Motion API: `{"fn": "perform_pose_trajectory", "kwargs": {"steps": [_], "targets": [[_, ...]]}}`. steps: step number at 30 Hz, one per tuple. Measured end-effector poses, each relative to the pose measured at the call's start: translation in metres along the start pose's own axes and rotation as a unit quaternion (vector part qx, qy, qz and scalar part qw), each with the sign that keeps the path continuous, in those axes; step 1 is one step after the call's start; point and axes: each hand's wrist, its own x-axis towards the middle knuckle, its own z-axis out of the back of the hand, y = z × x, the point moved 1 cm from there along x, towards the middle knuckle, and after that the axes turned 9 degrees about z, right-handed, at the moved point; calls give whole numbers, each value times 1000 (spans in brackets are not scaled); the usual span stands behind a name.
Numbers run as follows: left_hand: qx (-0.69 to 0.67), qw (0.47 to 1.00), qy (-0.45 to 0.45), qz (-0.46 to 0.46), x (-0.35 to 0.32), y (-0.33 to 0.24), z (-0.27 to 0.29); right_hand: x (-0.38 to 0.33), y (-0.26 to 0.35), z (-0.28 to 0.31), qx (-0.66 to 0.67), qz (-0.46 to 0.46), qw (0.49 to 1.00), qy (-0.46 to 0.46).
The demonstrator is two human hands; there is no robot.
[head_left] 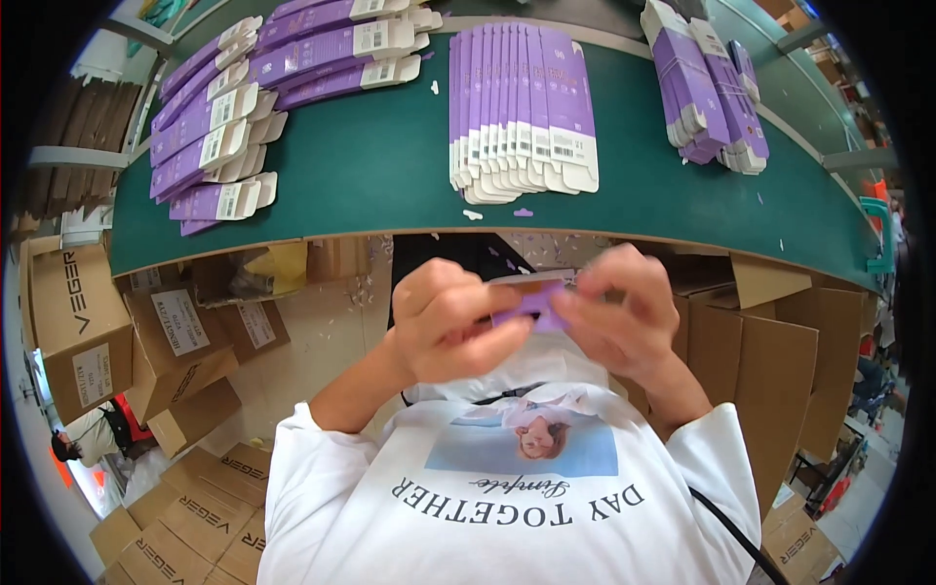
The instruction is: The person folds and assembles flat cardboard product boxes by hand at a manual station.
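Close to my body, just below the table's front edge, my left hand [444, 317] grips a small purple carton [553, 317] between thumb and fingers. The carton has a pale upper flap and looks partly folded open at its end. My right hand [629, 307] pinches the carton's right end, its fingers bent and slightly blurred. Both hands cover much of the carton. On the green table [370, 161] beyond them lies a fanned row of flat purple-and-white cartons [526, 93], with small cut-out scraps [524, 212] near its front.
Overlapping piles of flat purple cartons [195, 141] cover the table's left end. Banded carton bundles [690, 93] lie at the right. Brown cardboard boxes [83, 322] stand on the floor at left, and open brown boxes [760, 361] at right. Paper scraps litter the floor under the table.
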Motion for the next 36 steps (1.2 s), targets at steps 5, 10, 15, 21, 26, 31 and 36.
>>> {"fn": "perform_pose_trajectory", "kwargs": {"steps": [5,10,15,21,26,31,36], "targets": [[-15,998,19,50,-5,9,-4,8,1,-6,43,-135,990,25],[-20,987,90,129,-10,22,-5,-1,-11,-11,137,-250,955,80],[-25,955,114,271,-21,35,-16,-17,-24,-22,176,-315,927,104],[-109,919,75,372,-39,31,-15,-26,-18,-27,185,-333,920,87],[-305,767,-27,564,-25,30,-15,-37,-20,-21,193,-341,915,92],[-385,721,143,558,-32,48,-9,-38,-10,-22,221,-385,896,-8],[-363,745,211,517,-37,53,-12,-40,-24,-20,317,-482,817,-5]]}}
